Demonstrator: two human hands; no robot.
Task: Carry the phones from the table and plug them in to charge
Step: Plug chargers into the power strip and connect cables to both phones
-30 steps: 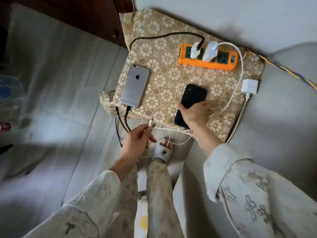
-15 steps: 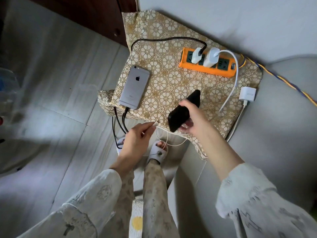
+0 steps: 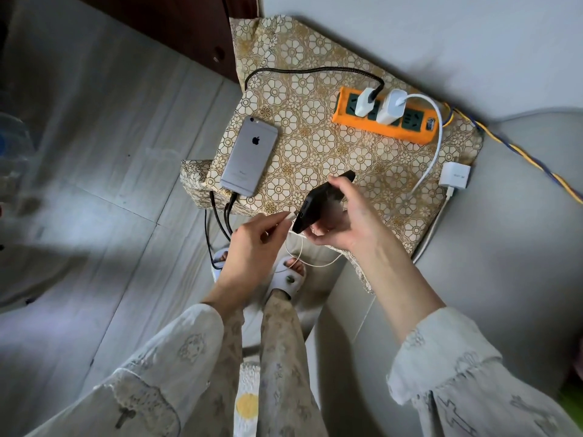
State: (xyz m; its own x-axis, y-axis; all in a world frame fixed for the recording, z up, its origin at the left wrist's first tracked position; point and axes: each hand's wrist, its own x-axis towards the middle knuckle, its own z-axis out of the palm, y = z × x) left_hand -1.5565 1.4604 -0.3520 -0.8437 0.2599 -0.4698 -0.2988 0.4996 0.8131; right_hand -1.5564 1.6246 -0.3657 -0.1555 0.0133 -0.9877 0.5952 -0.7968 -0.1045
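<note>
Right hand (image 3: 344, 222) grips the black phone (image 3: 318, 203), port end tilted toward the white cable plug (image 3: 288, 217) pinched in left hand (image 3: 252, 250). Silver iPhone (image 3: 249, 156) already cabled. Next: align plug with port, push straight.

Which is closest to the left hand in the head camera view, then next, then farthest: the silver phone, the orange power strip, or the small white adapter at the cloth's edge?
From the left hand:
1. Silver phone, just above it, on the cloth's left side.
2. Orange power strip, up and right, near the wall.
3. White adapter, far right, off the cloth's edge.
</note>
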